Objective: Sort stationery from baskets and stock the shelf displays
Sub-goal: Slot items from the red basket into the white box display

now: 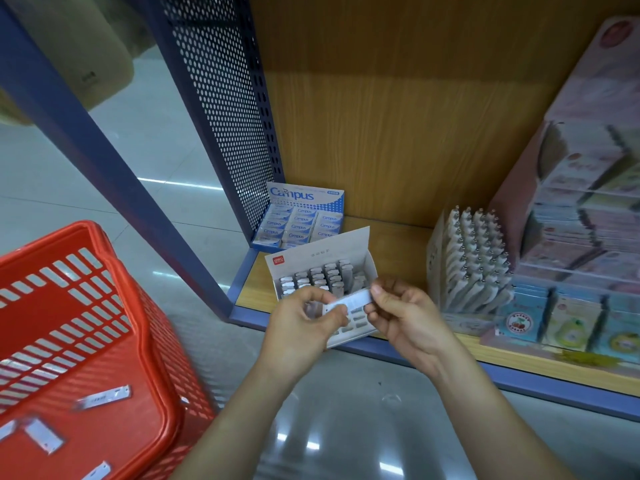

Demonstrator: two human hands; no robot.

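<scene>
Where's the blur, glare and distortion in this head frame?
Head view: motion blur smears the left hand, right hand and the white pack they pinch; pink display at right is soft; glare spots on the floor; blue upright leans, likely wide-angle distortion; Campus box reads sharp.

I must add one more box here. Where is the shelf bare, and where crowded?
Bare wood lies behind the white Deli box, between the Campus eraser box and the pen display. A narrow strip lies left of the Deli box. Crowded: the right end by the pink display, and the front, where left hand and right hand pinch a white pack.
</scene>
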